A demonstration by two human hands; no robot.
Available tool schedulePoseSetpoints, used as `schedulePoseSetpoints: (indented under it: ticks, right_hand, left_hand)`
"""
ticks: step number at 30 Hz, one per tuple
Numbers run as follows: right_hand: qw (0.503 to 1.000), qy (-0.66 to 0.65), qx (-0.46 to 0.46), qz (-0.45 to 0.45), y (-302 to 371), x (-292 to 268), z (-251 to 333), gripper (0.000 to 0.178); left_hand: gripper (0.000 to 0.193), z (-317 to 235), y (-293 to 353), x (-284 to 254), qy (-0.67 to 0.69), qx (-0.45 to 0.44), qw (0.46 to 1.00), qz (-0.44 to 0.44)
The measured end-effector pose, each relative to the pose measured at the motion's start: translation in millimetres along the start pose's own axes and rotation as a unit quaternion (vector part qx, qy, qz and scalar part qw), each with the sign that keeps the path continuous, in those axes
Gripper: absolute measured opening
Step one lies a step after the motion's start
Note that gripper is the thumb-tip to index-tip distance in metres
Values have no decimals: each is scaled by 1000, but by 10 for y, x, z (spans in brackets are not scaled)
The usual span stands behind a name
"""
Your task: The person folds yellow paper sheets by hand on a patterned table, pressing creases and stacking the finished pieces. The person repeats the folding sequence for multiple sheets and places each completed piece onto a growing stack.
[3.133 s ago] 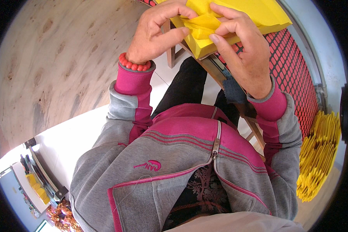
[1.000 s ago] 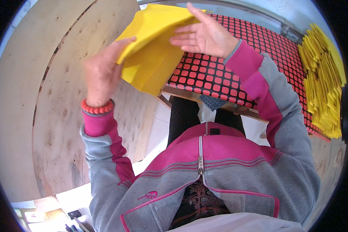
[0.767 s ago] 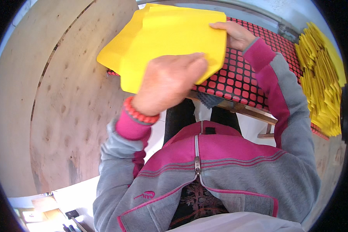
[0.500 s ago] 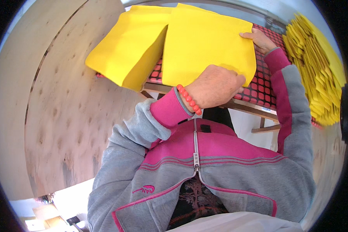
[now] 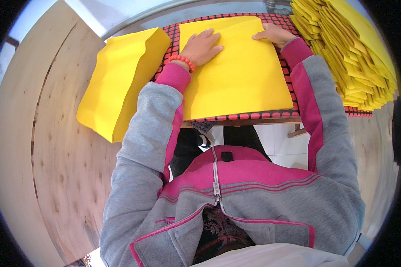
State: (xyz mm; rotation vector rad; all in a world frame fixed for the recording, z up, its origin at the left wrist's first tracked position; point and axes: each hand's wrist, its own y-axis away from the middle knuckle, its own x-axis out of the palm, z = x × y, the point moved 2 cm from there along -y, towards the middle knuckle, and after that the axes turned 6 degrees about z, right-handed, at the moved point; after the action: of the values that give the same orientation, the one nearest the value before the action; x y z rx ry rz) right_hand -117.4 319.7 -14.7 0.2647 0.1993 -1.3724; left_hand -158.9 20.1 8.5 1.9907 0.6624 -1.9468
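A rectangular yellow piece of felt-like fabric [image 5: 238, 80] lies flat on the table, which is covered in a red-and-black checked cloth [image 5: 294, 82]. My left hand [image 5: 201, 49], with a red bead bracelet at its wrist, rests on the upper left part of the piece with the fingers spread. At its upper right edge, my right hand [image 5: 277, 35] grips the fabric, thumb on top; the other fingers are partly hidden. Left of my left arm lies a stack of similar yellow pieces [image 5: 118, 78], reaching over the table's left edge.
A tall, uneven pile of folded yellow pieces [image 5: 343, 49] stands at the right end of the table. Wooden boards [image 5: 67, 147] extend along the left side. A grey pipe or rail [image 5: 160, 10] runs behind the table.
My left hand has moved from the near right corner of the fabric to its upper left and spread out. The piece now lies flatter and squarer, apart from the left stack. My view has shifted.
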Motion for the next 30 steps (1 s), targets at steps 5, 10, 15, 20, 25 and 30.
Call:
schedulePoseSetpoints:
  ticks: [5,10,15,20,25,30]
  right_hand:
    - [996,-71,48,-32,-3,-39,107,44]
    - [992,46,51,-108,-246,-89,82,37]
    - [849,447,-157,-233,-273,73,101,24]
    - [770,536,-247,-245,-205,238,128,21]
    - [854,409,-208,-243,-229,105,25,22]
    - [851,408,-212,-256,-286,15,-68,25]
  left_hand:
    - [80,138,-33,275,4,-69,997,18]
    - [104,69,-25,232,-1,-97,995,23]
    - [109,17,4,176,6,-103,994,32]
    - [101,48,30,178,-3,-89,996,18]
    - [75,61,36,222,14,46,998,-36]
    - [70,1,5,303,74,56,995,25]
